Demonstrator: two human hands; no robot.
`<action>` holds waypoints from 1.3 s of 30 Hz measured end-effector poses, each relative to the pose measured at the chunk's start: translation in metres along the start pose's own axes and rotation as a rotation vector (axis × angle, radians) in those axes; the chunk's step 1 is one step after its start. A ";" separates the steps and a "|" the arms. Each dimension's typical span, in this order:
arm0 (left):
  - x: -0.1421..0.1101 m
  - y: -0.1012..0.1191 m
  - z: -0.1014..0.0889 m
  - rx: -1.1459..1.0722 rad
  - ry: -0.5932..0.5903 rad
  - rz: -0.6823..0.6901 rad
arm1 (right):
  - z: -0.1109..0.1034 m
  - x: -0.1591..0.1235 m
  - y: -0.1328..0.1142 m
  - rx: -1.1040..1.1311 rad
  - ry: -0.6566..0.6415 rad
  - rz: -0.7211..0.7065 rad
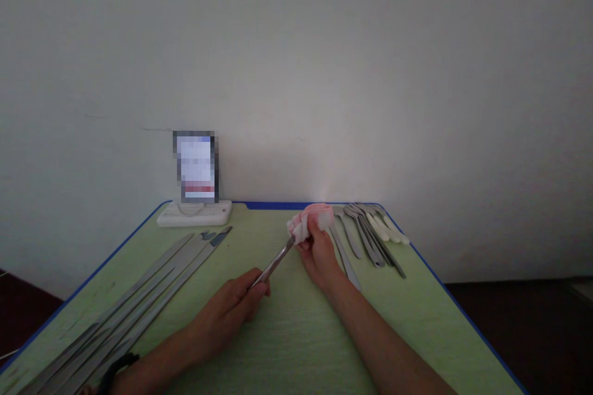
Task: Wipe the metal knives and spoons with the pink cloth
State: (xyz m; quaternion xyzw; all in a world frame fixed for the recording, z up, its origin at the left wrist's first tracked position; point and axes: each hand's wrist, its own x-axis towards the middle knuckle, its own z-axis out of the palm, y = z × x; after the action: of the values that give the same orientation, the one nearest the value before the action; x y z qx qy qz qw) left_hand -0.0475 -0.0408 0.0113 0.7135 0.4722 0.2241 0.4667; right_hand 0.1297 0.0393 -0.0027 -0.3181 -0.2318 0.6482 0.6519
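Note:
My left hand (pixel 241 297) is closed round the handle of a shiny metal utensil (pixel 274 264), which slants up and away to the right. Its far end is hidden inside a pink and white cloth (pixel 319 216), so I cannot tell what kind of utensil it is. My right hand (pixel 319 253) grips the cloth, pinching it round that end with the thumb on top. Both hands are above the middle of the table. Just right of my right hand lie metal spoons (pixel 365 231) and other cutlery.
A light green table (pixel 287 345) with a blue edge stands against a pale wall. Several long, flat metal knives (pixel 152 296) lie in a row at the left. A lit phone (pixel 198 166) stands on a white base (pixel 194 215) at the back left. White-handled cutlery (pixel 386 228) lies at the back right.

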 end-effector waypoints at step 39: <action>0.004 -0.001 0.005 0.020 0.028 0.052 | -0.002 -0.012 -0.004 -0.504 -0.468 0.167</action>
State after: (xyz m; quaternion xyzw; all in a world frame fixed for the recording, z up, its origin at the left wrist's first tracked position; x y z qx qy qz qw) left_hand -0.0422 -0.0395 0.0072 0.7270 0.4623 0.2411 0.4469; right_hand 0.1331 0.0273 0.0000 -0.3297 -0.5007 0.6769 0.4271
